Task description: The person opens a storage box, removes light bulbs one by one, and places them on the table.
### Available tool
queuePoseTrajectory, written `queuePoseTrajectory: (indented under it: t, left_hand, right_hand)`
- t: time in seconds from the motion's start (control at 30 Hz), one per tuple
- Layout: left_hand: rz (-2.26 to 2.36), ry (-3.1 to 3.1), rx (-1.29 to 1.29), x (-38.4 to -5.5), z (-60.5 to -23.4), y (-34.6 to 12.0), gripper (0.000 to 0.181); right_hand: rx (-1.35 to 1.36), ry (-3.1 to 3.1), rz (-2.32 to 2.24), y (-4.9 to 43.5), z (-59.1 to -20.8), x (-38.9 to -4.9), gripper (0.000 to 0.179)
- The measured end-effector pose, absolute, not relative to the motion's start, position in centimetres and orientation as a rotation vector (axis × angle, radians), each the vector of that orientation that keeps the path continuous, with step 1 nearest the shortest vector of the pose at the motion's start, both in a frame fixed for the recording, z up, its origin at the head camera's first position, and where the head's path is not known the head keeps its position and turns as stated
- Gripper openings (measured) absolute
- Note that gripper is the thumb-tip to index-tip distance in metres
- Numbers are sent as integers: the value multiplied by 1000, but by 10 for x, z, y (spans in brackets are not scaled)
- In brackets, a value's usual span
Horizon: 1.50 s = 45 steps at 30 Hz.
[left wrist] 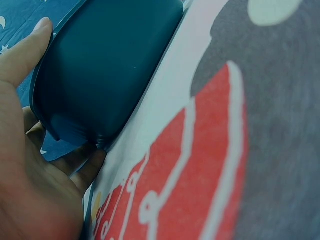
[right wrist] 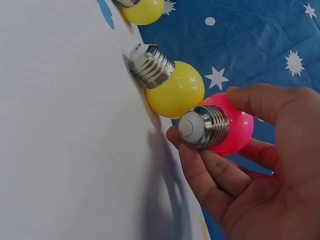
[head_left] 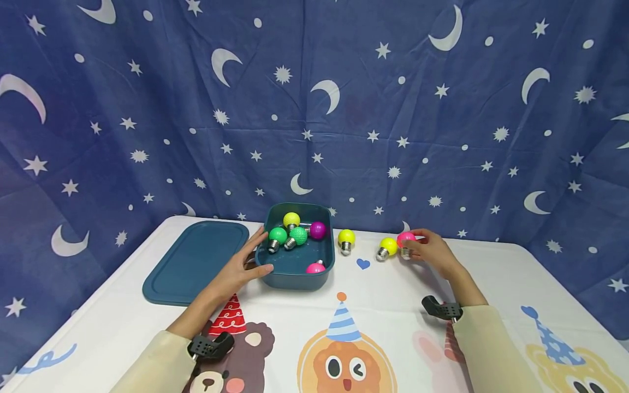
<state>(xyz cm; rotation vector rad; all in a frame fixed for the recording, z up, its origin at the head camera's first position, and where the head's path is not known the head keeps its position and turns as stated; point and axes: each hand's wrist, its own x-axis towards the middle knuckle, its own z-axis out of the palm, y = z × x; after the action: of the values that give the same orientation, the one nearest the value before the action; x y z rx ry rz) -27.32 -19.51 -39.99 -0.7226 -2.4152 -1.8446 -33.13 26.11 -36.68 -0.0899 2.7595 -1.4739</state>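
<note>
Head view: pinched pink bulb [head_left: 405, 238] in right hand [head_left: 432, 252], fingers clamped round it, just beside yellow bulb [head_left: 390, 245] on tabletop [head_left: 373, 295]. Rested left hand [head_left: 244, 264] against dark teal bin [head_left: 295, 281], fingers spread apart. Counted five bulbs [head_left: 298, 235] inside; judged loading past halfway, three left including second yellow bulb [head_left: 346, 238], lid [head_left: 196, 265] off.

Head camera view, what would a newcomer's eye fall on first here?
Likely the dark blue backdrop with its white moons and stars, behind the white table. Next, the colourful bulbs inside the teal box, near the centre, with the left hand at its side. Farther right, the right hand holds a pink bulb beside a yellow bulb.
</note>
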Motion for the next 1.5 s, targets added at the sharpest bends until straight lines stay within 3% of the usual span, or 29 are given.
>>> queuePoseTrajectory:
  t: [1.5]
  left_hand:
    - [-1872,-2396,-735,-272,-399,-195,78]
  right_hand:
    - [-101,3003,-1200,223,-387,-340,53]
